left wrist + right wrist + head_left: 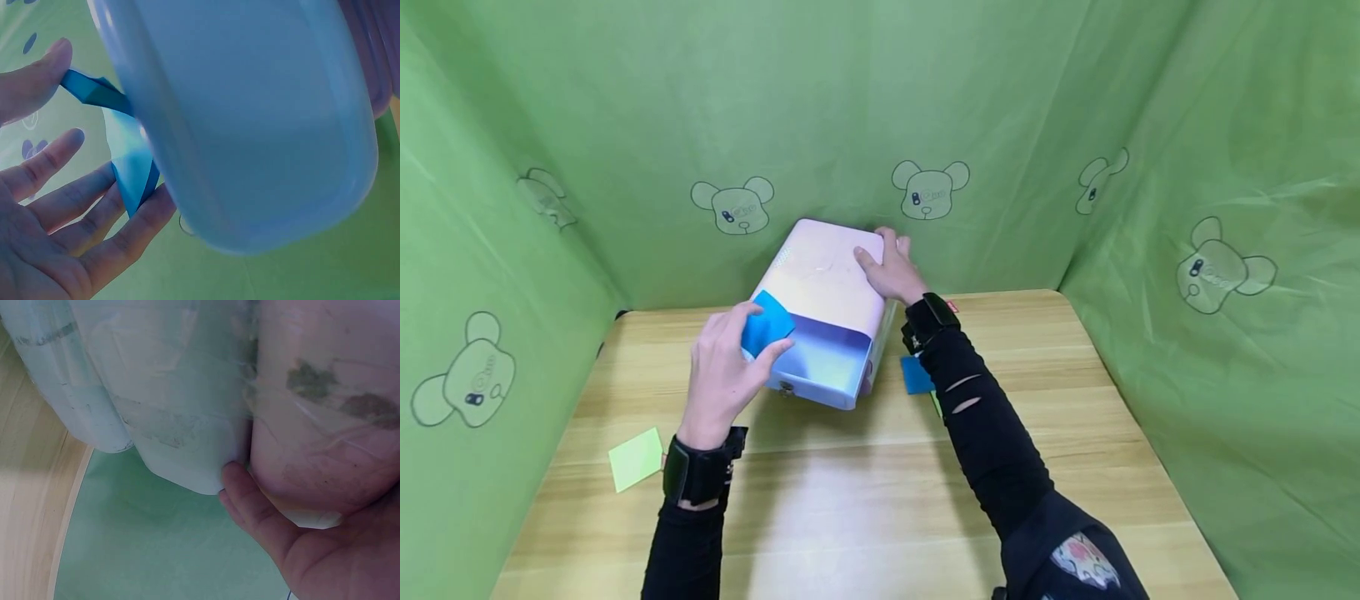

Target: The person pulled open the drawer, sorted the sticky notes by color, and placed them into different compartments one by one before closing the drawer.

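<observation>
A pastel pink-and-blue drawer box [831,267] stands tilted at the table's back, with a pale blue drawer [820,386] pulled out towards me. A small metal catch [786,389] shows on the drawer's front. My left hand [722,367] holds a bent blue paper sheet [767,323] between thumb and fingers, at the drawer's left side. In the left wrist view the drawer [250,125] overlaps part of this paper [132,162]. My right hand [895,268] grips the box's far right corner, thumb on top. Stained panels of the box [169,394] fill the right wrist view.
A light green sheet [636,459] lies on the wooden table [835,517] at the left. Another blue sheet [916,375] lies by the right forearm, with a green edge [936,405] beside it. Green cloth [842,100] walls the table at the back and sides.
</observation>
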Demonstrator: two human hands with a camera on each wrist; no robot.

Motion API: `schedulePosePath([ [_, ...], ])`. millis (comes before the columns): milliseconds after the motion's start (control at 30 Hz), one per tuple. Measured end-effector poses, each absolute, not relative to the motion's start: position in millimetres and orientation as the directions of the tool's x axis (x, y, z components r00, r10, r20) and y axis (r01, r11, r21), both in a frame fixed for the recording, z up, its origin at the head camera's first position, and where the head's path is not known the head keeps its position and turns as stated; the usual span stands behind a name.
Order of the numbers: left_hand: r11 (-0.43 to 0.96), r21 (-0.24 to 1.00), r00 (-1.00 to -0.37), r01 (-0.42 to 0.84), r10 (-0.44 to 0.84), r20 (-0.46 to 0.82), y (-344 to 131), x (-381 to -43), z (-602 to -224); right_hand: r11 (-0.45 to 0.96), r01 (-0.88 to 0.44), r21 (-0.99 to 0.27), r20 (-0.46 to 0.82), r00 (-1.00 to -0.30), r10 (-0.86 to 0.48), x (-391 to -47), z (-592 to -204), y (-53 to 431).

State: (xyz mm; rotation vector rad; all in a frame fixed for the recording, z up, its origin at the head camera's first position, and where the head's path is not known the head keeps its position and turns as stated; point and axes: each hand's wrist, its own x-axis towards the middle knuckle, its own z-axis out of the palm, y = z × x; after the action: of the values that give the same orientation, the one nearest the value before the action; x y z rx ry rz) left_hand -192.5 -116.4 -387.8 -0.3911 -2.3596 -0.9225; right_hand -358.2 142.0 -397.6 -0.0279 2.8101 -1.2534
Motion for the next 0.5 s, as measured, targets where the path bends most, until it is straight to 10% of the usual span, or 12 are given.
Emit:
schedulePosePath([
  [500, 0.738, 0.569, -0.839, 0.363, -0.006, 0.544, -93.5, -197.3, -393.2, 0.664, 0.013, -0.747, -0.060, -0.997, -0.048, -357.4, -394.6, 142.0],
])
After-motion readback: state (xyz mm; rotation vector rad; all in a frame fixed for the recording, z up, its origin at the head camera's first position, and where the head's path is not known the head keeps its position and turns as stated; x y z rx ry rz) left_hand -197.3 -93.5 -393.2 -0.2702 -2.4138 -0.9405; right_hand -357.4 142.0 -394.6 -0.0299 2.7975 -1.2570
